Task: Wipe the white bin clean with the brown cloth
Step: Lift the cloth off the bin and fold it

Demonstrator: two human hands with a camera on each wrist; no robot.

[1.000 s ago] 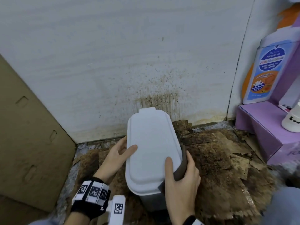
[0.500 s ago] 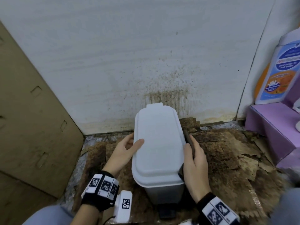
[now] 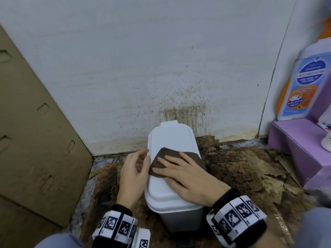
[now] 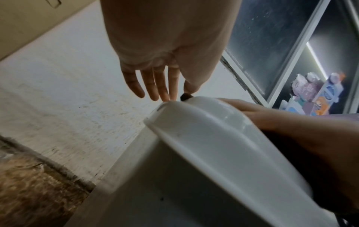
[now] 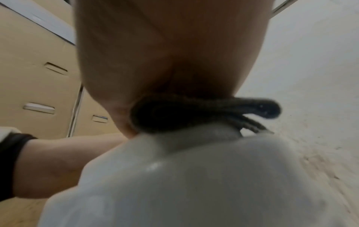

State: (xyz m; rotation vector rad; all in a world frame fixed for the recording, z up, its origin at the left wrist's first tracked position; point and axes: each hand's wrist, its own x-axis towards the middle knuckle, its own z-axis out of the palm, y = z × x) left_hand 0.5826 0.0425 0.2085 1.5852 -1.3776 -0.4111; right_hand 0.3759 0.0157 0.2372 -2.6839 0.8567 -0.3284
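Pressing flat with straight fingers, the right hand spreads the brown cloth on the closed lid of the white bin; the cloth lies under its fingers and palm. Just left of it, the left hand rests against the lid's left edge, fingers relaxed, holding nothing. Beyond both hands rises the stained white wall.

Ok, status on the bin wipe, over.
Right hand flat, pressing brown cloth on white bin lid. Left hand open at lid's left edge. Nothing blocking.
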